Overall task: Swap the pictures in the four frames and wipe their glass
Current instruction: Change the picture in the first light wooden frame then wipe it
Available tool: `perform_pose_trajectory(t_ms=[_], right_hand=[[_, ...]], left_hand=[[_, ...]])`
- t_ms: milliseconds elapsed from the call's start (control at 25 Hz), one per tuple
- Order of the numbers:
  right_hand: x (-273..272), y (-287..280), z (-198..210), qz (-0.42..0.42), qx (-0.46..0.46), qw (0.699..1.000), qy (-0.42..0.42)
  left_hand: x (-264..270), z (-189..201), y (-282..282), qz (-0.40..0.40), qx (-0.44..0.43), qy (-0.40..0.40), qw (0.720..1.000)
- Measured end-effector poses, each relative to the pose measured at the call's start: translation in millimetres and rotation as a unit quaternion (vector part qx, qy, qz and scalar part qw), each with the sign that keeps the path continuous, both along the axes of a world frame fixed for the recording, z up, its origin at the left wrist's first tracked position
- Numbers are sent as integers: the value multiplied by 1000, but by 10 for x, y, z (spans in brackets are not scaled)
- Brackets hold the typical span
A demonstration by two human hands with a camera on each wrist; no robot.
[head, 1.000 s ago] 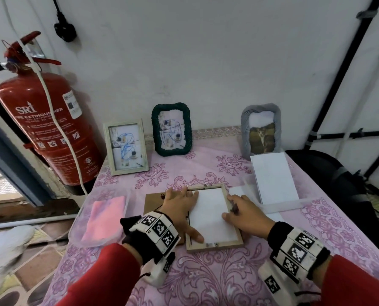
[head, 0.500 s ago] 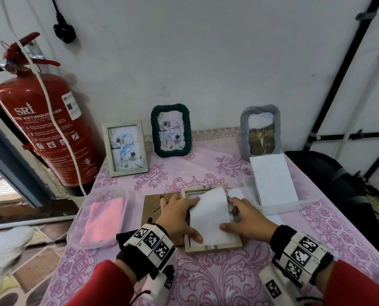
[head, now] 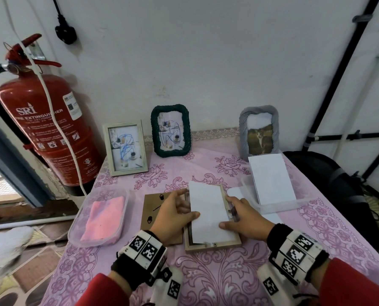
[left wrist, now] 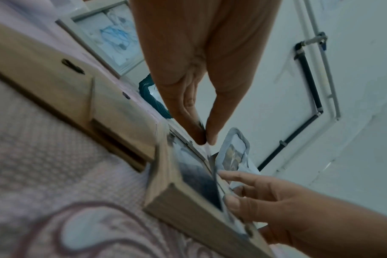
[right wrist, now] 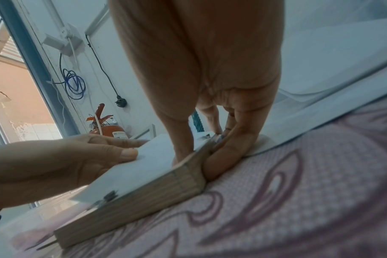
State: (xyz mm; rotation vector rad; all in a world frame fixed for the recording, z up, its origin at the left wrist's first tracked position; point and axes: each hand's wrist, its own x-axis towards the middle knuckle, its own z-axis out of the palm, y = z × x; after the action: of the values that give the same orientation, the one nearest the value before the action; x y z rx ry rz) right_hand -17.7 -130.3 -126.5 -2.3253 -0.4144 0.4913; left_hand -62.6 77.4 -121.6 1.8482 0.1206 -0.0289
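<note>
Left hand (head: 173,214) is pinching the white picture (head: 207,214) and lifting its left edge out of the face-down wooden frame (head: 213,245) on the tabletop. Right hand (head: 245,219) is gripping the frame's right rail, thumb on the picture. Removal step; next probably pulling it free of the tabs.

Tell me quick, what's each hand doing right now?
Left hand: pinches the left edge of the white picture sheet, lifting it from the wooden frame.
Right hand: grips the frame's right side, thumb on the sheet.
</note>
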Motion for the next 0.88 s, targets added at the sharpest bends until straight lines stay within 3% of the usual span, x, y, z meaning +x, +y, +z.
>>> perform_pose_trajectory(t_ms=[120, 360, 600, 720, 880], right_hand=[[-32, 14, 28, -10, 7, 1000, 5], [-181, -24, 93, -25, 12, 999, -31], [-239, -265, 359, -35, 74, 978, -190], [-97, -547, 431, -51, -4, 973, -225], [47, -860, 369, -43, -131, 972, -189]], left_hand=[[-23, 46, -3, -11, -49, 23, 998], [-44, 143, 102, 20, -65, -25, 997], [-13, 185, 97, 30, -150, -35, 988], [10, 201, -40, 4, -163, -26, 986], [84, 196, -235, -24, -163, 6, 986]])
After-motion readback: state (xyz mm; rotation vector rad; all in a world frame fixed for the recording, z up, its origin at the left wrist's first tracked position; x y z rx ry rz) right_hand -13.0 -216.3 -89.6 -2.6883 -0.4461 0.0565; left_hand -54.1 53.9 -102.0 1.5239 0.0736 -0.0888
